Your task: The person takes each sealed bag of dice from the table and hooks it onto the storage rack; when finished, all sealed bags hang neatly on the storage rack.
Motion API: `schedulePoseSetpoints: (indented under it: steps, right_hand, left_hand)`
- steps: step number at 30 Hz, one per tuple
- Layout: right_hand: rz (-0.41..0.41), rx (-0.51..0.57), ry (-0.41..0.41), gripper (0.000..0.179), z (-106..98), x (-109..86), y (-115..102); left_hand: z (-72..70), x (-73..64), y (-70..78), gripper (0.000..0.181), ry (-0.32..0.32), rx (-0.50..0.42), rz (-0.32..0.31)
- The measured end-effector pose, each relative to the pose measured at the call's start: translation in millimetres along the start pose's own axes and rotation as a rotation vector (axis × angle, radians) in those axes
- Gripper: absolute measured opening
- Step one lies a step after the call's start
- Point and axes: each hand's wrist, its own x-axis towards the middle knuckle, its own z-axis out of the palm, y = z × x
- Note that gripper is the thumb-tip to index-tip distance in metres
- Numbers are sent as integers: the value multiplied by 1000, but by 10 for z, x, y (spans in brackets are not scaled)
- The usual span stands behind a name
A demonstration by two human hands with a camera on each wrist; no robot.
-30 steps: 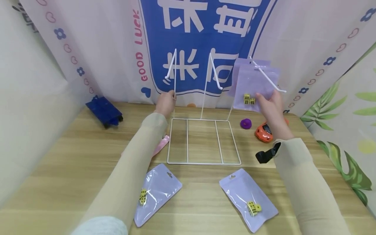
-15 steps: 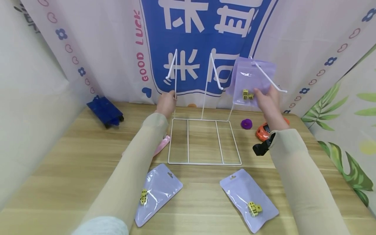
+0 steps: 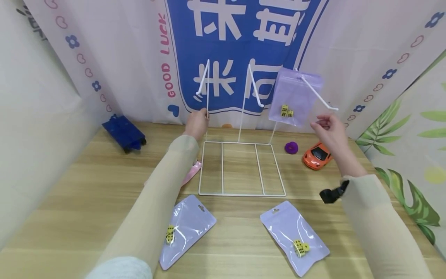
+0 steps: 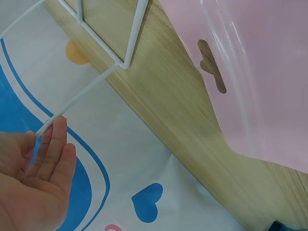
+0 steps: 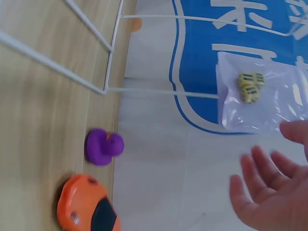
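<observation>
A white wire display rack (image 3: 242, 194) stands on the wooden table, with three hooks along its top. My left hand (image 3: 197, 123) pinches its left upright between thumb and fingers, as the left wrist view shows. On the right hook hangs a purple pouch (image 3: 296, 95) with yellow dice inside; in the right wrist view the pouch (image 5: 276, 113) has another layer behind it. Just right of the pouch is my right hand (image 3: 331, 131), apart from it, holding nothing, fingers loosely bent. The left and middle hooks carry nothing.
Two purple dice pouches lie in front, a left pouch (image 3: 191, 224) and a right pouch (image 3: 289, 228). A pink pouch (image 4: 255, 77) lies partly under my left forearm. Around the rack are a purple rubber duck (image 5: 100, 147), an orange toy car (image 3: 317, 155) and a dark blue object (image 3: 124, 131).
The right hand has let go of the pouch and drawn away to the right. The pouch has slid back along the right hook and now hangs freely. The left hand stays put.
</observation>
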Motion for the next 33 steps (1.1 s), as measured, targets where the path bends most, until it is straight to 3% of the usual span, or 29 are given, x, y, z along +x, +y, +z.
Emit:
schedulePoseSetpoints:
  steps: [6, 8, 11, 16, 19, 23, 26, 33]
  right_hand:
    - [-128, -186, -235, 37, -157, -492, 294]
    - [-188, -223, -334, 27, -117, -671, 392]
    - [-214, -303, -463, 23, 10, -925, 478]
    - [-126, -462, -664, 40, 235, -1269, 455]
    - [-91, -562, -758, 62, 322, -1397, 404]
    - [-150, -664, -782, 94, 408, -1502, 381]
    - [-190, -672, -765, 102, 444, -1538, 390]
    - [-203, -441, -777, 102, 441, -1537, 452]
  left_hand:
    - [4, -7, 11, 9, 6, 8, -1]
    - [0, -11, 19, 9, 10, 12, -2]
    - [-6, -14, 28, 9, 15, 6, -4]
    - [1, -13, 35, 11, -7, -11, -23]
    - [4, -18, 36, 12, -19, -22, -33]
    - [-1, -37, 40, 11, -2, -17, -26]
    - [1, -32, 43, 11, 9, -12, -21]
    - [32, 14, 12, 12, -2, -7, -20]
